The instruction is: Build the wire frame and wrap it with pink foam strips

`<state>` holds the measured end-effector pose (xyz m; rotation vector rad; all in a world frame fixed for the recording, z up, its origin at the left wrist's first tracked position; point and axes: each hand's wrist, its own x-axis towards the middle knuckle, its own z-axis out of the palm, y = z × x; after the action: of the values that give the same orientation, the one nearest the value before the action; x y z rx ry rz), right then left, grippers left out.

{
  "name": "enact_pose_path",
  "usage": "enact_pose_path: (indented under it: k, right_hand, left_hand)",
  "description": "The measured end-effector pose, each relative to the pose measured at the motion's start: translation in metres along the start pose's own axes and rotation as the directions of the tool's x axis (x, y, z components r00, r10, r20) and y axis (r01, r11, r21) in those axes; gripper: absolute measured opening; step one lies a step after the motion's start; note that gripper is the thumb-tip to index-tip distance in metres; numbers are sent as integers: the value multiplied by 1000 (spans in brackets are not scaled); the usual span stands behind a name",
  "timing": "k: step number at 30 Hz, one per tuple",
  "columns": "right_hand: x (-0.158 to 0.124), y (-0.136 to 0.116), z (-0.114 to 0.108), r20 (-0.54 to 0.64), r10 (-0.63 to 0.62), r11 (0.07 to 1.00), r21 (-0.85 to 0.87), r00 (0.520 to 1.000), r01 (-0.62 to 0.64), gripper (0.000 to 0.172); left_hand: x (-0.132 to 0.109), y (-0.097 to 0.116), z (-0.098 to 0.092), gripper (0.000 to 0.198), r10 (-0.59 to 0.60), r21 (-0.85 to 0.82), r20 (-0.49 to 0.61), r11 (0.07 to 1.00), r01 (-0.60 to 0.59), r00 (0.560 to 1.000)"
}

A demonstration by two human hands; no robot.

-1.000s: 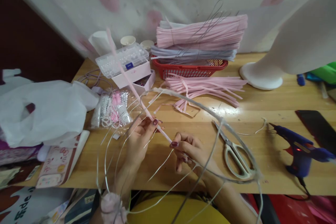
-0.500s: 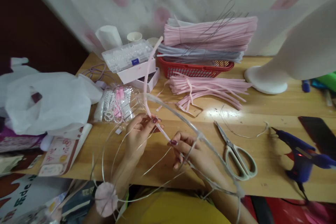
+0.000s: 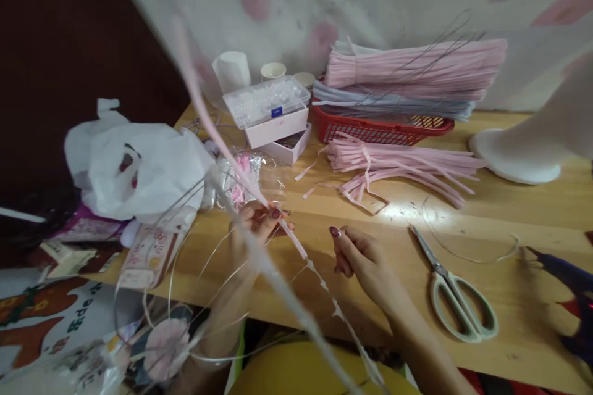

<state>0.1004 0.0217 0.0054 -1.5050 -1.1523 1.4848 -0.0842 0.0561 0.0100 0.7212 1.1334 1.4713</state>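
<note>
Table [image 3: 519, 308]: wood, smooth, glossy where light strikes. Held strip [image 3: 227, 156]: pink, matt, soft and cloth-like. Bundled strips [image 3: 398, 163]: similar matt finish. Scissors [image 3: 438, 268]: metal blades, smooth plastic-looking handles. Basket [image 3: 361, 123]: red plastic, open lattice. Bead case [image 3: 264, 102]: clear plastic, glossy. Wire frame [image 3: 296, 310]: thin wires show metallic shine; thicker member whitish, blurred. White bag [image 3: 171, 160]: thin, creased, matt; plastic or cloth, indeterminable.
</note>
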Motion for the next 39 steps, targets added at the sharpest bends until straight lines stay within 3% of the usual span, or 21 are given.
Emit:
enact_pose_path:
  k: [2, 4, 5, 7, 8, 9, 11, 13, 17, 24, 32, 35, 39]
  right_hand:
    - [7, -4, 11, -6, -89, 976, -200, 996, 86, 56]
    - [17, -9, 27, 52, -263, 880, -397, 963, 262, 55]
    - [22, -13, 36, 119, -369, 790, -482, 922, 378, 52]
    - [35, -21, 58, 315, -526, 545, -589, 790, 597, 40]
    - [42, -25, 69, 450, -535, 401, -610, 715, 684, 29]
    - [49, -28, 80, 530, -526, 330, -593, 665, 734, 18]
    - [63, -30, 100, 635, -489, 203, -584, 598, 786, 16]
    - [74, -26, 115, 670, -460, 136, -595, 583, 792, 17]
    - [82, -15, 131, 667, -436, 79, -641, 605, 763, 21]
    - [66, -13, 135, 652, -420, 132, -645, 631, 753, 21]
    - [73, -11, 133, 481, -459, 441, -606, 747, 662, 20]
    - [68, -6, 115, 375, -481, 579, -543, 793, 608, 15]
    - [46, 4, 67, 139, -456, 777, -420, 879, 469, 21]
  left_hand:
    - [1, 7, -11, 41, 27, -8, -27, 1000, -27, 999]
    - [3, 15, -25, 41, 61, -13, -61, 998, -62, 996]
    - [3, 21, -33, 41, 79, -16, -82, 997, -81, 993]
    - [4, 33, -50, 39, 119, -25, -133, 992, -124, 984]
    - [3, 39, -59, 38, 142, -30, -163, 988, -148, 976]
    - [3, 45, -67, 36, 163, -33, -191, 984, -172, 968]
    - [0, 56, -81, 35, 194, -37, -239, 977, -209, 951]
    - [-3, 63, -89, 36, 204, -35, -267, 975, -222, 942]
    - [-5, 59, -90, 39, 168, -64, -225, 980, -187, 960]
    - [1, 41, -67, 37, 70, -98, -80, 992, -77, 994]
    - [-3, 37, -41, 34, 31, -112, 68, 993, -23, 997]
    - [0, 35, -36, 36, 12, -104, 101, 995, -1, 995]
    - [4, 34, -26, 39, -41, -80, 157, 995, 54, 987]
